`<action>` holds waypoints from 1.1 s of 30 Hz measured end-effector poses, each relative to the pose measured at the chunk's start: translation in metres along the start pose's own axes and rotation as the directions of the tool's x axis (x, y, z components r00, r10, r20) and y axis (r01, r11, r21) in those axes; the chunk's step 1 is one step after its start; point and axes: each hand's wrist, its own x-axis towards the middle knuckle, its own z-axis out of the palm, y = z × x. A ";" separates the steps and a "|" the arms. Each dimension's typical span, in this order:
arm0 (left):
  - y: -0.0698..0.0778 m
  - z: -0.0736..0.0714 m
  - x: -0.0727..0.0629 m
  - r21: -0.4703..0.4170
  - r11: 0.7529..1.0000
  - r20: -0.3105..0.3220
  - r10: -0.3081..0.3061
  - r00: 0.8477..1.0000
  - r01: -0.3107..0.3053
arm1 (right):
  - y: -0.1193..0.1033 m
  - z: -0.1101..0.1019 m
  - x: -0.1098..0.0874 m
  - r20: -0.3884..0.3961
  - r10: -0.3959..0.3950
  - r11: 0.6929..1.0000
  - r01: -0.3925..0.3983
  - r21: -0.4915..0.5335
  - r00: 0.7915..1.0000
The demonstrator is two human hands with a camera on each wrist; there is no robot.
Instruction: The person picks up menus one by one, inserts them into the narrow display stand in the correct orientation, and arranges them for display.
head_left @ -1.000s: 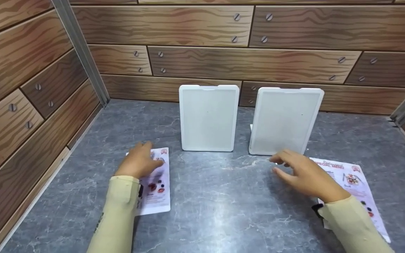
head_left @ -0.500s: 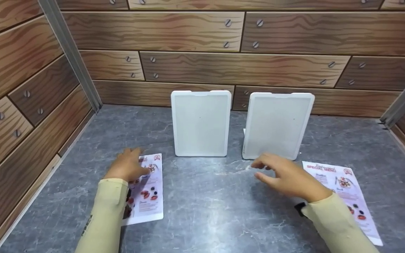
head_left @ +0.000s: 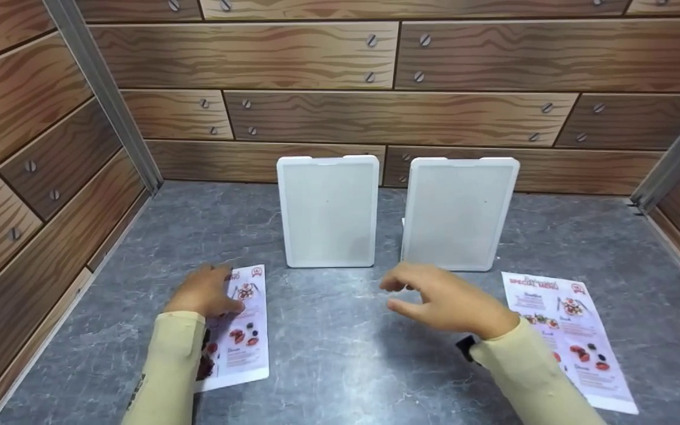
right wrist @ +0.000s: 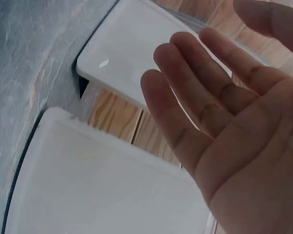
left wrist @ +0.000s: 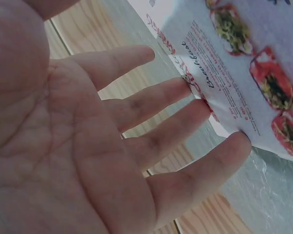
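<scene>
My left hand (head_left: pixel 201 293) is over the left menu sheet (head_left: pixel 249 348), hiding part of its left side. In the left wrist view its fingers (left wrist: pixel 171 139) are spread and nearly straight, with the tips at the edge of the printed sheet (left wrist: pixel 224 83). Whether they press on it I cannot tell. My right hand (head_left: pixel 446 300) hovers over the table with loosely bent fingers and nothing in them. Just behind it stands the right white sign holder (head_left: pixel 458 212); the left white sign holder (head_left: pixel 329 212) is beside that one. Both face me with blank fronts.
A second menu sheet (head_left: pixel 576 348) lies flat on the right, partly under my right forearm. The grey marbled table (head_left: pixel 328 330) ends at a wood-plank back wall (head_left: pixel 316 56) and a left side wall (head_left: pixel 39 195).
My right hand has moved left, away from the right menu sheet, to in front of the sign holders. The left hand stays over its sheet. The head view has shifted slightly.
</scene>
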 end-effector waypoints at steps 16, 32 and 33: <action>-0.001 0.001 -0.005 0.050 0.999 -0.031 -0.004 1.000 0.006 | -0.003 0.018 0.002 0.037 -0.061 0.993 0.064 -0.095 0.997; 0.001 -0.001 -0.005 0.083 0.996 -0.031 0.016 0.999 -0.014 | 0.007 0.021 -0.002 0.065 -0.008 0.996 0.013 -0.085 0.998; 0.000 -0.001 -0.005 0.086 0.996 -0.034 0.023 0.999 -0.020 | 0.007 0.021 -0.002 0.066 -0.005 0.996 0.010 -0.085 0.998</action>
